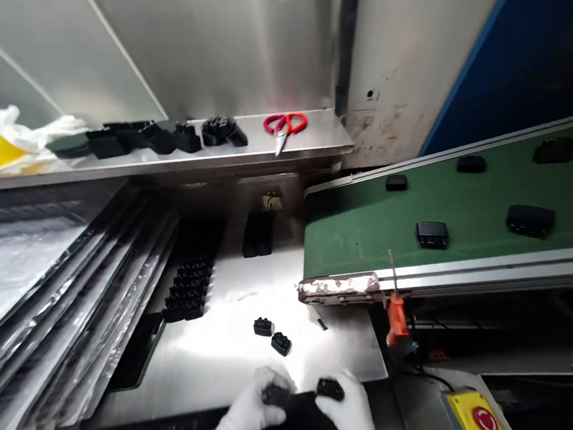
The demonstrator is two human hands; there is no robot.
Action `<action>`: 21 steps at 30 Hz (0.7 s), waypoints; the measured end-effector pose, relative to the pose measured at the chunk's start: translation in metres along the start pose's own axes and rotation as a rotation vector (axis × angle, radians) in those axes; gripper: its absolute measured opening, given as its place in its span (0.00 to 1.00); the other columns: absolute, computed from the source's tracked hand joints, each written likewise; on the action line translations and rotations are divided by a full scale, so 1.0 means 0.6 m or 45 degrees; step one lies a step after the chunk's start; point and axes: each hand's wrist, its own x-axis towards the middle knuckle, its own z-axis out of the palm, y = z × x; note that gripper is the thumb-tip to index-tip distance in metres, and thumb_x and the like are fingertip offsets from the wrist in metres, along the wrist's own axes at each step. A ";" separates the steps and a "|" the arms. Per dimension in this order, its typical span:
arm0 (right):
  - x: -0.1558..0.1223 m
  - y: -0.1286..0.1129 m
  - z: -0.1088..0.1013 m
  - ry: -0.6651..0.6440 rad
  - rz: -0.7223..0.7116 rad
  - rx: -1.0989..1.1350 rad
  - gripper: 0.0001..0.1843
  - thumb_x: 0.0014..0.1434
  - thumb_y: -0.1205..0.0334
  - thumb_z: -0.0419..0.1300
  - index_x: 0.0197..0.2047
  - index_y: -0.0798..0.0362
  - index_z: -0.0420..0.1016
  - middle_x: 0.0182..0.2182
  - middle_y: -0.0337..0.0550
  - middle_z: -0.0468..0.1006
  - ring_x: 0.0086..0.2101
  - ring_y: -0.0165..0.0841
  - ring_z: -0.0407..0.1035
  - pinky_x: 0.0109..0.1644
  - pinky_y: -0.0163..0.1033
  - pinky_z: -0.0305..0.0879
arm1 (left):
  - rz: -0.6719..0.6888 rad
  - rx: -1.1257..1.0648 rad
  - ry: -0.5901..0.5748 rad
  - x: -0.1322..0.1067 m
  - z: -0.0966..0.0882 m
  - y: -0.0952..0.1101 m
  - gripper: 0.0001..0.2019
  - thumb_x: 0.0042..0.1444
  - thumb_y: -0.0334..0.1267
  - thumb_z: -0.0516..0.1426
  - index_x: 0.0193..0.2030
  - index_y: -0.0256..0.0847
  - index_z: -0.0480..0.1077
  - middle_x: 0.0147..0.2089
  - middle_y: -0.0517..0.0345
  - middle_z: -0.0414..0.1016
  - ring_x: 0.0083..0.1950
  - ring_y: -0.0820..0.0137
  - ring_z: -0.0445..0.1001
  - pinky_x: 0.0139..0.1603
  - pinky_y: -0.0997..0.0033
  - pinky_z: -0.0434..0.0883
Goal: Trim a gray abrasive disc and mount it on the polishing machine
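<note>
Beside a green conveyor belt (364, 242) and over a steel table (218, 363), you work with white-gloved hands apart: your left hand (248, 409) pinches one black part (277, 395) between thumb and fingers, your right hand (353, 411) grips another black part (330, 389), and two loose black pieces (280, 344) lie just beyond.

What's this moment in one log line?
left hand: holds black part; right hand: holds another black part; green belt: black pieces; scissors: on shelf

One black part (277, 395), outline blurred, was held in the left hand (253, 405); second black part (330, 389), compact, was gripped in the right hand (351, 410).
</note>
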 end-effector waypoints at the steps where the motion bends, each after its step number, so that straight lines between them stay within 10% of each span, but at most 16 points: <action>1: 0.020 -0.010 0.037 -0.042 -0.025 -0.037 0.12 0.40 0.66 0.61 0.32 0.46 0.78 0.35 0.44 0.79 0.40 0.47 0.73 0.47 0.51 0.71 | 0.042 0.019 0.061 0.004 -0.031 -0.022 0.14 0.39 0.29 0.60 0.36 0.41 0.73 0.44 0.57 0.77 0.48 0.59 0.73 0.53 0.64 0.69; 7: 0.059 -0.027 0.134 -0.078 0.017 -0.236 0.19 0.41 0.69 0.62 0.40 0.51 0.77 0.39 0.46 0.77 0.43 0.45 0.70 0.50 0.48 0.66 | 0.025 0.083 0.217 0.041 -0.116 -0.082 0.12 0.40 0.30 0.61 0.35 0.42 0.76 0.43 0.54 0.74 0.52 0.55 0.66 0.58 0.59 0.63; 15: 0.070 -0.063 0.141 -0.047 0.145 -0.198 0.32 0.52 0.57 0.61 0.60 0.55 0.64 0.54 0.53 0.73 0.53 0.42 0.68 0.58 0.47 0.66 | -0.008 -0.100 0.205 0.065 -0.158 -0.100 0.25 0.49 0.45 0.63 0.53 0.39 0.68 0.51 0.48 0.71 0.51 0.60 0.70 0.53 0.64 0.70; 21: 0.132 -0.129 0.155 -0.204 0.073 -0.299 0.36 0.44 0.61 0.67 0.59 0.48 0.68 0.53 0.46 0.74 0.53 0.43 0.68 0.57 0.45 0.63 | 0.127 -0.119 0.147 0.145 -0.181 -0.064 0.35 0.40 0.32 0.65 0.60 0.41 0.65 0.58 0.47 0.69 0.60 0.57 0.66 0.65 0.59 0.61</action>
